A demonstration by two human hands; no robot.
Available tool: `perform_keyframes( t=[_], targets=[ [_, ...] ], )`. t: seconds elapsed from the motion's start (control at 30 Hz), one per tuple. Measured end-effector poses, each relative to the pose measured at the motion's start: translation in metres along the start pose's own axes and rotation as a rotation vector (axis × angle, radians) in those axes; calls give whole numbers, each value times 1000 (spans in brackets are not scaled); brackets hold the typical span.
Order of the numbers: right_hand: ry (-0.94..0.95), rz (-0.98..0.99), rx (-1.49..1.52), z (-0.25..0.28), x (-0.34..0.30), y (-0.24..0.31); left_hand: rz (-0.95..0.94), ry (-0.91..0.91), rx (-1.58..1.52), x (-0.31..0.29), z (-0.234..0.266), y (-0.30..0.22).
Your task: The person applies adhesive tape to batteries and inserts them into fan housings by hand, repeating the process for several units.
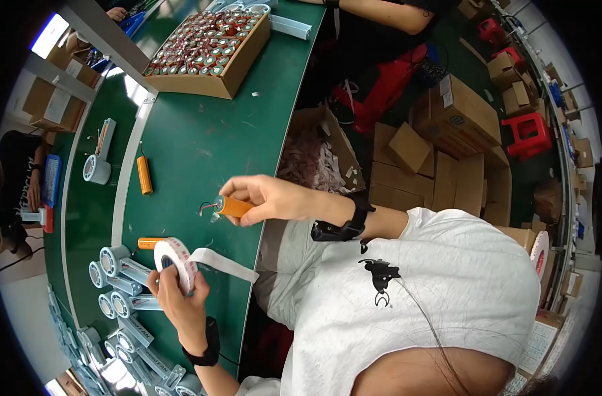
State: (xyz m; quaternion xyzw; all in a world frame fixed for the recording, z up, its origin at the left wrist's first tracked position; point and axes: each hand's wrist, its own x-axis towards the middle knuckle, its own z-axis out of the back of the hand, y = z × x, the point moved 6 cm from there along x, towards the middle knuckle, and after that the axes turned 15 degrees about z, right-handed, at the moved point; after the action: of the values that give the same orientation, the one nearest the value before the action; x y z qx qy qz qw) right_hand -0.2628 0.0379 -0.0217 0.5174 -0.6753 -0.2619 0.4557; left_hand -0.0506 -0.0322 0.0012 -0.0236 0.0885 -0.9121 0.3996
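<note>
We pinched the orange battery cell (233,207) in our right hand (274,198), wires pointing away from the palm. Our left hand (179,290) gripped the tape roll (175,263), its loose strip (225,264) trailing toward the cell; keeping that strip taut seemed wise.

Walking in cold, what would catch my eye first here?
Probably the right hand at centre, pinching an orange cylindrical cell with thin wires at its tip. Just below, the left hand grips a roll of white tape with a strip pulled loose. At the top of the green table sits a cardboard box of cells.
</note>
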Motion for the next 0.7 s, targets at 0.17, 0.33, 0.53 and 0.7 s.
perform_keyframes(
  t=[0.17, 0.33, 0.53, 0.7],
  targets=[
    [64, -356, -28, -54, -4, -15, 179, -334, -53, -38, 29, -39],
    [62, -259, -108, -65, -1, -21, 407, -544, -659, -45, 57, -18],
    [84, -185, -173, -48, -4, -25, 480, -889, -1164, -88, 64, 43],
    [98, -251, 20, -54, 4, -18, 622, -864, -1063, -94, 52, 9]
  ],
)
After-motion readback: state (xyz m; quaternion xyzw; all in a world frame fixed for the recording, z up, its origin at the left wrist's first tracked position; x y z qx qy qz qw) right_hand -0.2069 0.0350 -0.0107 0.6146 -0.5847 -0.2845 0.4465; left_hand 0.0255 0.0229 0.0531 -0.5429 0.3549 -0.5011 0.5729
